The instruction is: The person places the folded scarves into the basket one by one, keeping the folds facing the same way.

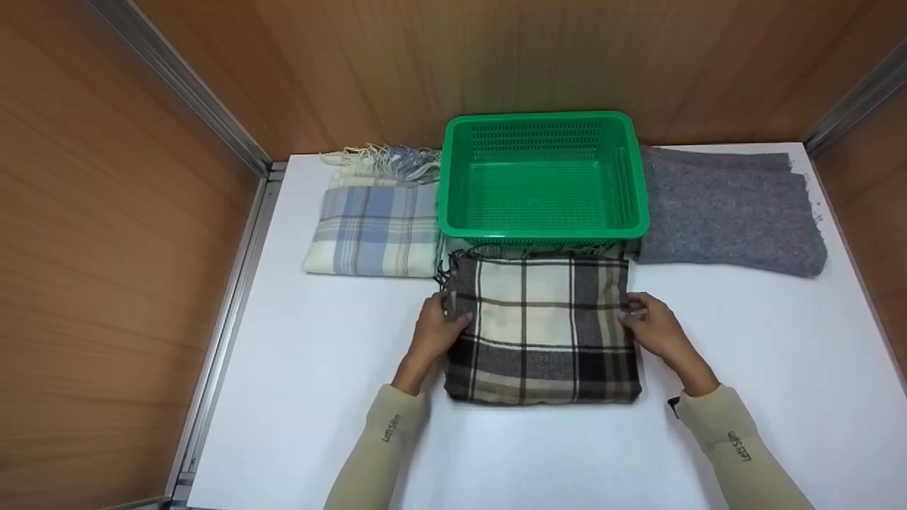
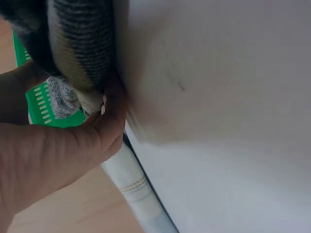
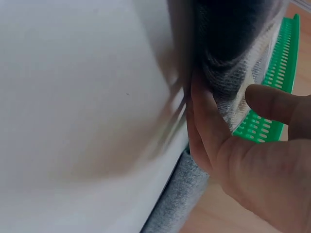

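A folded plaid scarf (image 1: pixel 524 326) in black, cream and brown lies in front of the green basket, dark fringe at its far left corner. At its left edge my left hand (image 1: pixel 434 329) grips the cloth, thumb on top and fingers tucked under the side. My right hand (image 1: pixel 657 327) holds the opposite edge the same way, thumb above, fingers beneath. In the left wrist view the left fingers (image 2: pixel 114 111) curl under the thick folded edge. The right wrist view has the right fingers (image 3: pixel 206 111) between the scarf and the table.
Behind the scarf stands a green plastic basket (image 1: pixel 542 234) with nothing in it. A folded blue and cream plaid scarf (image 1: pixel 375 230) with fringe lies to its left, a folded grey cloth (image 1: pixel 726 212) to its right. Wooden panels (image 1: pixel 382 71) border the white table (image 1: pixel 305 397).
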Action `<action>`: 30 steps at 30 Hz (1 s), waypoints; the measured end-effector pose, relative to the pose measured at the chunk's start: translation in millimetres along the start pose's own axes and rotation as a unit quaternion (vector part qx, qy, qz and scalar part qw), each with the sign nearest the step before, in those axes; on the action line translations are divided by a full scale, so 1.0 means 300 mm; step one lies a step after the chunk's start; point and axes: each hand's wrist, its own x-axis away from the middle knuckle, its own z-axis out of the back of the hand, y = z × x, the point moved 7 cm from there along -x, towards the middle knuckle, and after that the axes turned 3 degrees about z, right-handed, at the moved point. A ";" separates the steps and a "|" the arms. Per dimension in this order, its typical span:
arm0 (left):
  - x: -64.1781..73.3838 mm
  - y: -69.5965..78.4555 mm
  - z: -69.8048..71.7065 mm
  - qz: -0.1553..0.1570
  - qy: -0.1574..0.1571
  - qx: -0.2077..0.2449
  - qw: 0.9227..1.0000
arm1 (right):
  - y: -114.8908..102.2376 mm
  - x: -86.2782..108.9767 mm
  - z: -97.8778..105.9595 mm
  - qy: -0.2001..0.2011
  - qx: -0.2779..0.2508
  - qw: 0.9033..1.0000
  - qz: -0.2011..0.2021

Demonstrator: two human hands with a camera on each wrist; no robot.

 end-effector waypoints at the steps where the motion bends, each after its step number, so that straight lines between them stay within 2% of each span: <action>1: -0.002 0.001 0.000 0.002 -0.002 -0.001 1.000 | 0.002 0.001 -0.001 -0.008 -0.012 1.000 -0.006; 7: -0.008 -0.002 0.003 0.013 -0.005 0.006 1.000 | 0.004 0.009 -0.008 -0.053 -0.104 0.992 -0.036; 17: -0.012 0.008 0.003 -0.003 -0.013 0.024 1.000 | 0.008 0.001 -0.019 -0.105 -0.246 0.961 -0.068; 20: -0.012 0.006 0.004 -0.002 -0.019 0.032 0.999 | 0.020 0.001 -0.022 -0.115 -0.264 0.955 -0.070; 30: -0.016 0.010 0.015 -0.011 -0.026 0.085 0.996 | 0.032 -0.002 -0.021 -0.116 -0.280 0.951 -0.068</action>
